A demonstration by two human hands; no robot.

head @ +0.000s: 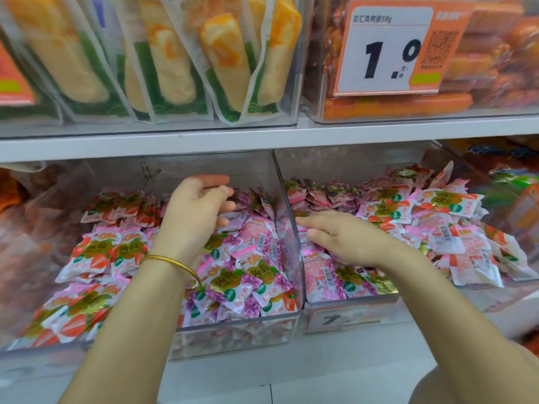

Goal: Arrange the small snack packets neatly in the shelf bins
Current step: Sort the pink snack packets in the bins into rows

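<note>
Snack packets (253,275) are lying heaped in two clear shelf bins (233,336), long axes pointing every way. I am seeing the left hand (198,211) hovering loosely curled, holding nothing; the right hand (341,237) is lying flat on packets, fingers pointing left.

Snack packets (256,282): glossy plastic film, crinkled, gold foil labels. Bins (287,228): clear smooth plastic, slightly scuffed. Shelf edge (262,141): smooth matt white. Price card (388,51), far right: matt paper. Bangle (172,263): shiny gold metal.
</note>
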